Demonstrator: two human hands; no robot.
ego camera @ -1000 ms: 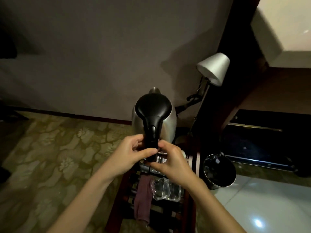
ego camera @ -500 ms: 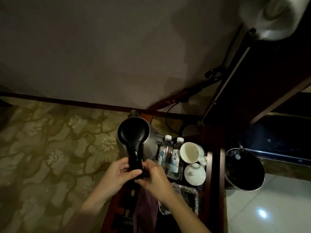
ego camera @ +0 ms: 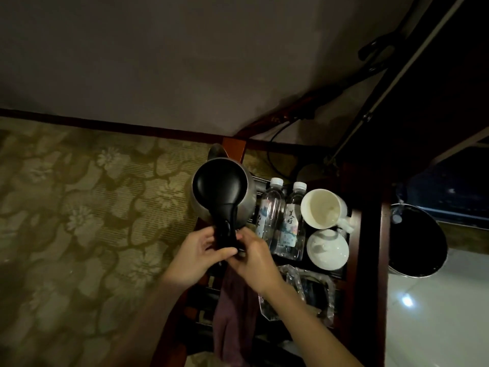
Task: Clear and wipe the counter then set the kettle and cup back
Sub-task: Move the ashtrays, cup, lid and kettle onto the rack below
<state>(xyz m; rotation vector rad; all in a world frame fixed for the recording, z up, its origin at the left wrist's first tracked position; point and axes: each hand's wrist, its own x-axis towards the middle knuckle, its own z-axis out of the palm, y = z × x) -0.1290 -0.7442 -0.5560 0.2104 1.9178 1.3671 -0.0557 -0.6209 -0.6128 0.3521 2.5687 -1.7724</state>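
A steel kettle [ego camera: 219, 186] with a black lid and black handle hangs over the left end of a dark wooden counter [ego camera: 366, 234]. Both hands grip its handle: my left hand [ego camera: 198, 256] from the left, my right hand [ego camera: 254, 258] from the right. To the kettle's right stand two water bottles [ego camera: 281, 218]. Beyond them an open white cup [ego camera: 321, 209] stands behind a white cup with its lid on [ego camera: 328, 249]. A purple cloth [ego camera: 232, 319] lies on the counter under my right forearm.
A clear glass tray [ego camera: 315, 290] sits at the near right of the counter. A round metal bin [ego camera: 418, 239] stands on the tiled floor to the right. Patterned carpet [ego camera: 79, 234] lies to the left, a wall behind, and a lamp pole and cable at the upper right.
The kettle has come down from chest height toward the counter's left end, still gripped by both hands. My view has tilted down, so the bottles and cups now show.
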